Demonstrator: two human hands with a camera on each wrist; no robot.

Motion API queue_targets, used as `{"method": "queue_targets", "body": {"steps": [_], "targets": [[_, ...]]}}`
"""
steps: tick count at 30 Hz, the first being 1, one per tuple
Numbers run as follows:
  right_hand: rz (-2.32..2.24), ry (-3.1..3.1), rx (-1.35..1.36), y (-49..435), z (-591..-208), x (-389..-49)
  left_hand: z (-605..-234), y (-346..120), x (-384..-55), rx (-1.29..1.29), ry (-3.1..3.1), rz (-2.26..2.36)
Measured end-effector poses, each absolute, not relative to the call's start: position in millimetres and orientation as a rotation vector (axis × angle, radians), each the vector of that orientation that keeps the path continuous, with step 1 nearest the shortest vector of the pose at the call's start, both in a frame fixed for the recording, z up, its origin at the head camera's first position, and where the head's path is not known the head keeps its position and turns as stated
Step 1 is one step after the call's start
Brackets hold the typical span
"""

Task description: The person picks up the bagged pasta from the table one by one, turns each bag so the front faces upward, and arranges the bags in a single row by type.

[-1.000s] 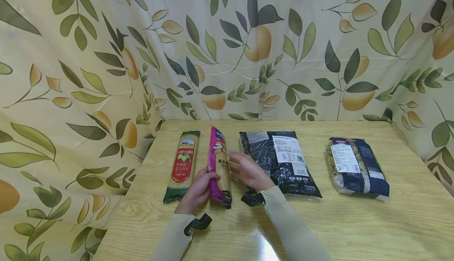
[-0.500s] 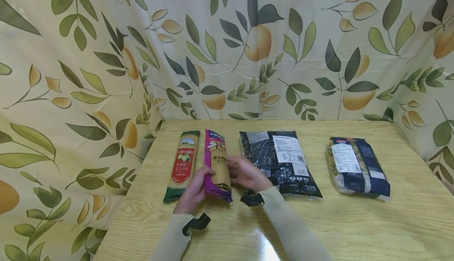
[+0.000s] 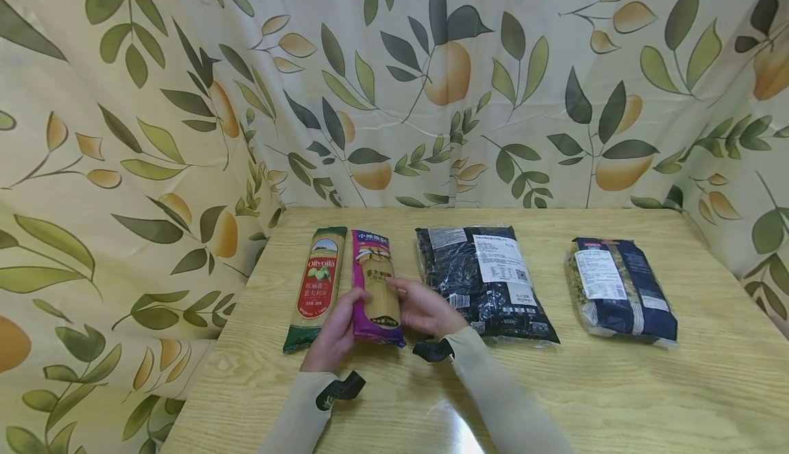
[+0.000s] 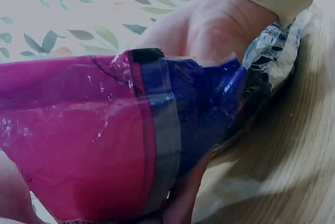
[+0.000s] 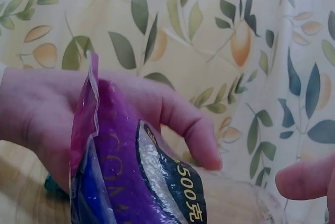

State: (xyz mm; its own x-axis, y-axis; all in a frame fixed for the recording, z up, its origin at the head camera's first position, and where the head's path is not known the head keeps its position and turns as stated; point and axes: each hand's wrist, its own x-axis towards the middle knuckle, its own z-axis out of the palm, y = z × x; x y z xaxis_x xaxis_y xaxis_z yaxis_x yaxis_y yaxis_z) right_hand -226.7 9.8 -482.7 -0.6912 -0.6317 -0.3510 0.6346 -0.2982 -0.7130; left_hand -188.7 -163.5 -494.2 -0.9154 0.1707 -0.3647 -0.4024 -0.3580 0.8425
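A purple-edged pack of spaghetti (image 3: 381,289) is held between both hands in the head view, its printed front with a see-through window turned up. My left hand (image 3: 335,324) grips its left edge, the thumb lying over the front. On the opposite edge, my right hand (image 3: 427,308) holds the pack with the thumb on its front face and the other fingers mostly hidden. The left wrist view shows the pack's plain pink back (image 4: 84,145) and blue end seal. In the right wrist view, the left thumb and the right thumb (image 5: 303,179) appear over the pack (image 5: 152,171).
Just left lies a green-ended spaghetti pack (image 3: 320,283) with a red label. A large black bag (image 3: 456,269) with white labels lies to the right, close to the right hand. Farther right is a dark blue pasta bag (image 3: 622,289). A leaf-patterned curtain (image 3: 407,118) borders the wooden table (image 3: 616,399).
The spaghetti pack has turned from edge-on to face up and shifted slightly left. My right hand has moved left onto the pack's right edge; the left hand has kept its grip.
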Motion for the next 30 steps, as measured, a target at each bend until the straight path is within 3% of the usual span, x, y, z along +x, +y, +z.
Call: {"method": "queue_targets", "body": {"steps": [30], "targets": [[-2.036, 1.295, -0.104, 27, -460, -227, -494, -174, -191, -0.133, 1.293, 2.240]]}}
